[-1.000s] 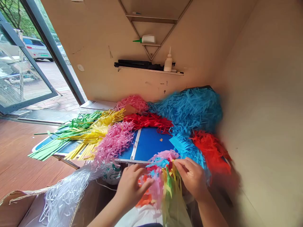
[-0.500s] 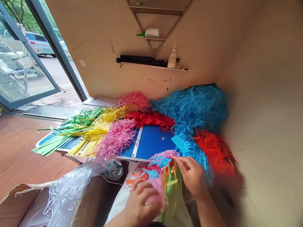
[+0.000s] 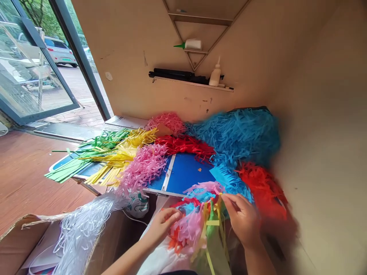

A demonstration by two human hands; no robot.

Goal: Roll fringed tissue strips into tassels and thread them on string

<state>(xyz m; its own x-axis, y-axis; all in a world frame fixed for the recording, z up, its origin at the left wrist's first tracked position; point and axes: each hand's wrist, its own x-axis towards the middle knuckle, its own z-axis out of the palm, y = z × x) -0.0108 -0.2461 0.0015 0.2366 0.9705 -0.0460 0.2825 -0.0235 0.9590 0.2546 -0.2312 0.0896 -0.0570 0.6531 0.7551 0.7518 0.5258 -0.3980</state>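
Observation:
A multicoloured bunch of paper tassels, with pink, blue, red, yellow and green strips, hangs at the table's near edge, over white material. My right hand pinches its yellow strips at the upper right, thumb against forefinger. At the bunch's left side is my left hand, thumb and forefinger brought together beside the red and blue strips. Whatever lies between those fingertips is too small to make out. Green strips dangle between the two hands.
Fringed paper lies on a blue folding table: green, yellow, pink, red and blue piles. White string spills into a cardboard box. A wall shelf holds a bottle.
My left hand has moved up and left from in front of the pink strips, uncovering them and orange-red ones. My right hand keeps its pinch. The whole view has shifted slightly.

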